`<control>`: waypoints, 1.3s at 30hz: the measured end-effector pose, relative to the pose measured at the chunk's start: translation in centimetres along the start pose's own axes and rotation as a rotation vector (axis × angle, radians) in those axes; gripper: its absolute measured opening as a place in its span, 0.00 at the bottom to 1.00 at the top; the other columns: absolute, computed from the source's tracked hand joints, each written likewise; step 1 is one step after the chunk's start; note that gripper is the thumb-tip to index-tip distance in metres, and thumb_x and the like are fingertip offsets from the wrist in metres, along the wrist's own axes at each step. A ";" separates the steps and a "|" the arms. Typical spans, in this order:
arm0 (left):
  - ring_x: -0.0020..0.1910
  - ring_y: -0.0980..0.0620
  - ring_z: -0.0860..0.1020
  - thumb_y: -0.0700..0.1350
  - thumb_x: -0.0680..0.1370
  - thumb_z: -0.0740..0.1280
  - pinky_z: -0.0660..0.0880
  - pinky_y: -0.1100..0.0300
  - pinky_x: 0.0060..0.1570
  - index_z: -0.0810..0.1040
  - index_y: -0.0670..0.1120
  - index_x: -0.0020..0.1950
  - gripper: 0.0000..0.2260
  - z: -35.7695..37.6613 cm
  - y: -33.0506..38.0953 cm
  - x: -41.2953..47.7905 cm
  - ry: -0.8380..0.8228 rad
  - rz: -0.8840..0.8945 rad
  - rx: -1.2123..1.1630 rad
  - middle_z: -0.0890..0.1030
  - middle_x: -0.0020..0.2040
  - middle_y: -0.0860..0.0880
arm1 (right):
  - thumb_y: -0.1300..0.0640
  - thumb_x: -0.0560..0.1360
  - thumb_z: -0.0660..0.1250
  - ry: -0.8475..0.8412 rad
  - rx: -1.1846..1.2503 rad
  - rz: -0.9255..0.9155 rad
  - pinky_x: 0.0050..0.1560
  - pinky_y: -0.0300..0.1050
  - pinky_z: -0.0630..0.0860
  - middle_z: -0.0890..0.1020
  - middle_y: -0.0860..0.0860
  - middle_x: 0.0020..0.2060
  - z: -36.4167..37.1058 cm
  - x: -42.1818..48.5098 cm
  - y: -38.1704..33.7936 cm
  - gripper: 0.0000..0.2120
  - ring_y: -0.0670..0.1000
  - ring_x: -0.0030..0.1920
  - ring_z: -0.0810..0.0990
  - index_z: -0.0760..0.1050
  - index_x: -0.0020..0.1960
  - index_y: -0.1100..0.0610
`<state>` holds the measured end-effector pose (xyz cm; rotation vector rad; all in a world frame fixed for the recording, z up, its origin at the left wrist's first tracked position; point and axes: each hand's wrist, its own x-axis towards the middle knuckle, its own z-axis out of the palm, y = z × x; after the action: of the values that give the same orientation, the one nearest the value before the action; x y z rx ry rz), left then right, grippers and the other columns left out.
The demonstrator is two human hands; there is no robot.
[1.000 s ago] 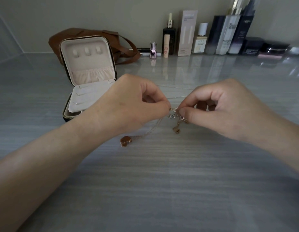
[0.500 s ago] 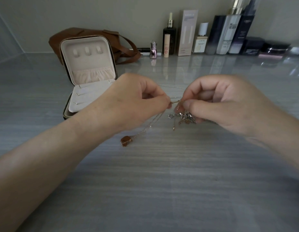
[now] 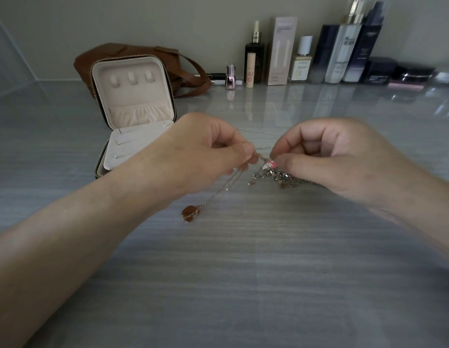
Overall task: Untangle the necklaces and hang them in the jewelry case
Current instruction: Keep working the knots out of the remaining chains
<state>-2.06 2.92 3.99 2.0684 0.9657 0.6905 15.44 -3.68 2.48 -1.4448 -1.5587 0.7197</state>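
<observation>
A: Hands?
B: Left hand [image 3: 200, 156] is curled, thumb and forefinger pinching a thin chain [image 3: 223, 189]. Right hand [image 3: 344, 156] is curled too, pinching the tangle of necklaces [image 3: 278, 175] just beside a pink charm [image 3: 269, 164].
A: Tangle location?
B: Mid-desk [image 3: 243, 272], between the hands, partly under the right one. The thin chain runs down to a brown pendant [image 3: 190, 212] lying flat.
A: Case?
B: Jewelry case [image 3: 133, 96] is open, lid upright, toward the far left corner. Brown bag [image 3: 117, 50] behind it, bottles [image 3: 344, 51] along the far edge.

- Dim, soft, grey light; shadows are weak.
- Right of the jewelry case [image 3: 135, 94], the glossy countertop [image 3: 243, 272] shows pale glare.
- The right hand [image 3: 344, 159], also right of the case, is slightly blurred.
- Far from the case, the corners look stretched.
</observation>
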 end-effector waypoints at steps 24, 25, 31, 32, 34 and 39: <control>0.32 0.57 0.76 0.47 0.72 0.70 0.74 0.65 0.33 0.81 0.50 0.37 0.04 0.8 0.1 -0.4 -0.059 -0.055 -0.007 0.83 0.36 0.47 | 0.51 0.64 0.70 -0.042 -0.084 -0.101 0.30 0.38 0.69 0.78 0.57 0.28 0.3 -0.1 0.0 0.05 0.48 0.27 0.73 0.82 0.39 0.50; 0.30 0.60 0.75 0.47 0.72 0.71 0.71 0.69 0.31 0.81 0.51 0.37 0.04 0.9 0.0 -0.4 -0.060 -0.056 0.000 0.83 0.34 0.48 | 0.52 0.64 0.70 -0.054 -0.101 -0.097 0.28 0.36 0.68 0.76 0.55 0.25 0.3 -0.1 0.0 0.05 0.47 0.26 0.71 0.82 0.38 0.51; 0.27 0.60 0.73 0.48 0.70 0.71 0.69 0.68 0.28 0.81 0.51 0.35 0.04 0.9 -0.4 -0.1 -0.100 -0.059 0.038 0.79 0.29 0.53 | 0.49 0.61 0.71 -0.107 -0.227 -0.104 0.25 0.33 0.63 0.68 0.45 0.20 0.4 -0.2 0.2 0.06 0.43 0.23 0.66 0.81 0.34 0.51; 0.27 0.59 0.73 0.48 0.70 0.71 0.69 0.67 0.28 0.81 0.52 0.35 0.04 0.9 -0.5 -0.2 -0.106 -0.058 0.047 0.80 0.30 0.52 | 0.48 0.60 0.71 -0.111 -0.243 -0.103 0.25 0.34 0.63 0.69 0.44 0.20 0.4 -0.2 0.2 0.07 0.43 0.24 0.66 0.80 0.34 0.51; 0.29 0.58 0.74 0.48 0.70 0.71 0.70 0.67 0.30 0.81 0.51 0.35 0.04 0.9 -0.4 -0.2 -0.115 -0.055 0.060 0.82 0.33 0.50 | 0.48 0.60 0.71 -0.112 -0.257 -0.099 0.26 0.34 0.63 0.70 0.45 0.21 0.5 -0.2 0.3 0.08 0.42 0.24 0.67 0.80 0.34 0.51; 0.28 0.56 0.75 0.50 0.71 0.69 0.71 0.65 0.29 0.81 0.50 0.37 0.05 0.9 -0.3 -0.2 -0.111 -0.064 0.115 0.82 0.34 0.49 | 0.48 0.64 0.68 -0.116 -0.266 -0.117 0.25 0.34 0.64 0.73 0.48 0.21 0.5 -0.2 0.4 0.08 0.43 0.23 0.68 0.81 0.35 0.52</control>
<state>-1.68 2.50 3.24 2.1406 1.0244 0.4913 15.14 -3.75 1.84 -1.5082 -1.8692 0.5502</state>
